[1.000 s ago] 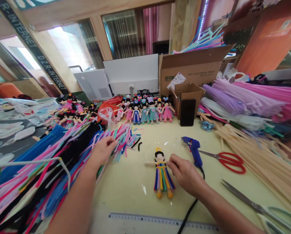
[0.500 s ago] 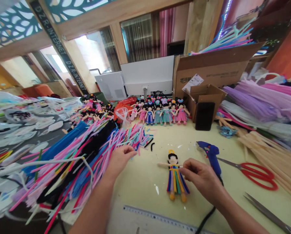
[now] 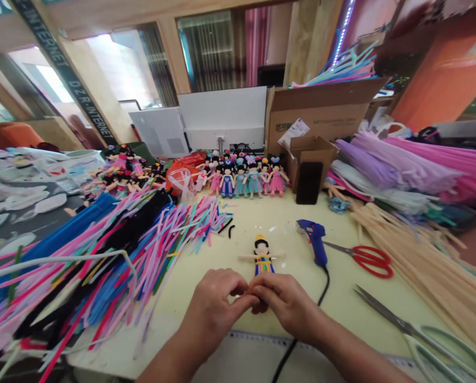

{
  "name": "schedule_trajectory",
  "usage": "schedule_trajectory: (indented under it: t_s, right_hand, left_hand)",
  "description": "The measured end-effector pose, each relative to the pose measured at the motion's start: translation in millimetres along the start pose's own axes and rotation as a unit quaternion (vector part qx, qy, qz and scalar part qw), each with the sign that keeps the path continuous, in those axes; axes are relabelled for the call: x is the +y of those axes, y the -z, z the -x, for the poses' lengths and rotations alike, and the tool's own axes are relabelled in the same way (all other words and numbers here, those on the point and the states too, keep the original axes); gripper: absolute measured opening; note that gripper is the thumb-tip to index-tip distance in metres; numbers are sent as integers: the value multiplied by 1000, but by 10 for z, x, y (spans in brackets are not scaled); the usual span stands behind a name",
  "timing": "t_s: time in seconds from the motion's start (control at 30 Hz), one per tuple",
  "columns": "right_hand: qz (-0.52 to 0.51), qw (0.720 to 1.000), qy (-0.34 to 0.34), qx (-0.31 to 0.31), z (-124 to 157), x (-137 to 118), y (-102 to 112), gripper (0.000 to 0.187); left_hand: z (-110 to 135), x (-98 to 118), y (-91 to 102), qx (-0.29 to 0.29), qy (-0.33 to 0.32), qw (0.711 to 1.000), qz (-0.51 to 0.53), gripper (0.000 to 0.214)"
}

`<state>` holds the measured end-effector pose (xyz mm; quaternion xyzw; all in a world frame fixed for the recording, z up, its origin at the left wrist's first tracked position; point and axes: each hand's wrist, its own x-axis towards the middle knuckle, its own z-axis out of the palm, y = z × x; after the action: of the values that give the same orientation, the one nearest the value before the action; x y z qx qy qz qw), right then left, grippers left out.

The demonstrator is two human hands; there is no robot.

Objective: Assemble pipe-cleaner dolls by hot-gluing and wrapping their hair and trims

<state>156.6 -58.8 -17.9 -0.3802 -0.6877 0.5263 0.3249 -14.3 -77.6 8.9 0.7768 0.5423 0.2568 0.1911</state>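
Note:
My left hand and my right hand meet fingertip to fingertip close to the table's front. Both are closed in a pinch, and whatever sits between the fingers is hidden. Just beyond them a pipe-cleaner doll lies face up, arms spread, with black hair, a yellow topknot and a striped dress. My hands cover the lower part of its dress and its feet in this view. To the doll's right lies a blue glue gun, its black cord running toward me past my right wrist.
Red-handled scissors and pale-handled scissors lie at right, beside beige pipe cleaners. Many coloured pipe cleaners are heaped at left. Finished dolls stand at the back near a dark phone and a carton. A ruler lies in front.
My left hand has moved right and toward me from the pipe-cleaner heap. My right hand has left the doll's side, and both hands now meet. The view has shifted right.

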Motion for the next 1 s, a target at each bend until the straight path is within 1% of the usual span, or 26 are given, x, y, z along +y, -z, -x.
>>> schedule_trajectory:
  t_s: [0.1,0.17,0.27,0.33,0.43,0.53,0.63,0.7,0.77,0.87,1.0]
  right_hand:
    - [-4,1000,1,-22,7,-24,-17,25]
    - [22,999,19,-31,7,-38,-8,25]
    - [69,996,35,-39,-2,-39,12,25]
    - [60,997,25,-43,-12,-17,15,26]
    - [8,999,1,-47,-30,29,5,26]
    - [1,999,-8,-45,-44,50,-6,24]
    - [24,999,-10,-45,-53,29,-4,23]
    - [33,998,-17,-47,-53,7,4,23]
    - [38,998,-17,-47,-48,-12,15,23]
    - [45,998,-6,-46,-33,-34,33,23]
    - [58,997,2,-54,-20,-63,48,20]
  left_hand:
    - [12,-59,10,3,-14,999,-38,20]
    - [17,-82,30,-25,-23,999,-30,18]
    - [14,-111,71,-83,-40,996,-14,21]
    - [8,-134,94,-106,-50,993,-25,23]
    - [0,-168,99,-120,-69,989,-60,26]
    - [-3,-193,61,-114,-99,979,-138,29]
    - [0,-196,16,-102,-124,959,-235,30]
    - [4,-178,6,-98,-140,947,-273,29]
    - [7,-147,15,-90,-157,939,-291,27]
    - [7,-97,36,-60,-177,935,-303,27]
    - [13,-69,27,-24,-184,939,-289,30]
